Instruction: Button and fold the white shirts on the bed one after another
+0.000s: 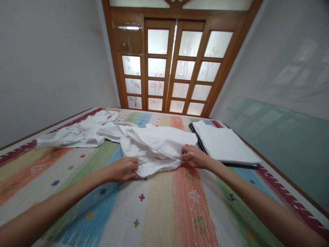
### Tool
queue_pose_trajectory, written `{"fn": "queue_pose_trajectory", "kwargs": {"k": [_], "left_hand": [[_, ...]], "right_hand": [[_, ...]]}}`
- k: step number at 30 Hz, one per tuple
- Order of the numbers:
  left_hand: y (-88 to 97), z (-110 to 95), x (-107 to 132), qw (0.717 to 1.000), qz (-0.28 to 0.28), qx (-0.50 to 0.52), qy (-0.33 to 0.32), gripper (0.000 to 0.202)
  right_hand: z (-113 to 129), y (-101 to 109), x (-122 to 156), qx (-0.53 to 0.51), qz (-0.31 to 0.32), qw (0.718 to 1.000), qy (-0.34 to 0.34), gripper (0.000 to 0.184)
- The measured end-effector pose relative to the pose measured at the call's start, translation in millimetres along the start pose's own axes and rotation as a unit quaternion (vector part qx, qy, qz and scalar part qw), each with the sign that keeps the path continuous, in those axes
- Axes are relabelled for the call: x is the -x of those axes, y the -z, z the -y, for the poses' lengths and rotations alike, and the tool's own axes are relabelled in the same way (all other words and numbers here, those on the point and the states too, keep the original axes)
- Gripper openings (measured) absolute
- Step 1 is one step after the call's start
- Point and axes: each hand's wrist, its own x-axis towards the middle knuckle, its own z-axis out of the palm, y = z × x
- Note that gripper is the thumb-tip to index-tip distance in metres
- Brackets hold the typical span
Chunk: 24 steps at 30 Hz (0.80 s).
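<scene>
A white shirt (156,144) lies loosely spread and rumpled in the middle of the bed, one sleeve reaching off to the left. My left hand (125,169) grips its near left corner, fingers closed on the cloth. At the near right edge, my right hand (192,156) pinches the fabric between thumb and fingers. The near hem hangs in a curve between both hands. My fingertips are partly hidden by the cloth.
Another crumpled white garment (82,132) lies at the left, touching the shirt's sleeve. On the right sits a folded stack of white and black cloth (223,142). A striped, patterned bedspread (159,209) covers the bed. Wooden glass-paned doors (177,58) stand beyond.
</scene>
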Motion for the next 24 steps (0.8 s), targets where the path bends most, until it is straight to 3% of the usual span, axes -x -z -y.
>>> {"fn": "queue_pose_trajectory", "kwargs": {"k": [5,9,12,15,19,24], "left_hand": [[-1.4,18,-1,0.988,-0.048,0.047,0.14,0.042],[-10.5,32,0,0.974,-0.09,0.074,0.195,0.023],[-18.0,31,5,0.974,-0.136,0.05,0.172,0.012],[-21.5,23,16,0.975,-0.187,-0.057,0.107,0.017],[-23.2,17,31,0.973,-0.16,-0.163,0.024,0.02],[-32.6,24,36,0.966,-0.161,-0.202,-0.012,0.025]], "right_hand": [[-13,-13,-10,-0.028,0.002,0.996,-0.085,0.026],[-14,-26,-13,-0.008,0.036,0.98,-0.194,0.019],[-10,-33,-12,0.027,0.012,0.979,-0.2,0.01],[-6,-34,-4,0.104,-0.026,0.988,-0.111,0.016],[-1,-32,13,0.102,-0.044,0.994,-0.002,0.02],[4,-37,24,0.123,-0.133,0.983,-0.015,0.027]]}}
